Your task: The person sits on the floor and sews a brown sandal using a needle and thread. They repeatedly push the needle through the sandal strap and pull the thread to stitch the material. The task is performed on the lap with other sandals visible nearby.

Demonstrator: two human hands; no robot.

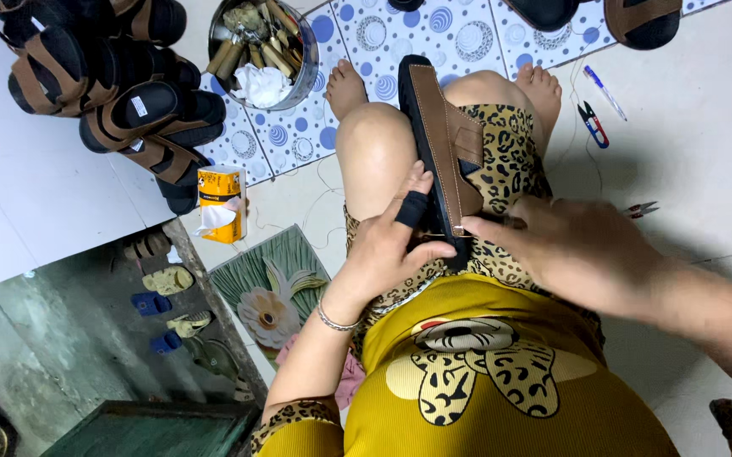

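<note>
brown leather-look strap on a black sole: one sandal point(440, 152), lying along the lap between the knees. likely light, the sole stiff yet slightly flexible, the strap supple; best gripped at the sole's near end. left hand point(391, 245), one finger in a dark sleeve, closed around that end; right hand point(573, 250) pinching at the strap edge. pile of matching sandals point(112, 93), metal tool bowl point(266, 51), thread snips point(593, 123) nearby.

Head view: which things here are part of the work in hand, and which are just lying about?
In hand:
- black and brown sandal, resting on the lap
- left hand gripping it
- right hand at its strap

Lying about:
- pile of sandals
- metal tin of tools
- yellow tissue box
- thread snips
- pen
</note>
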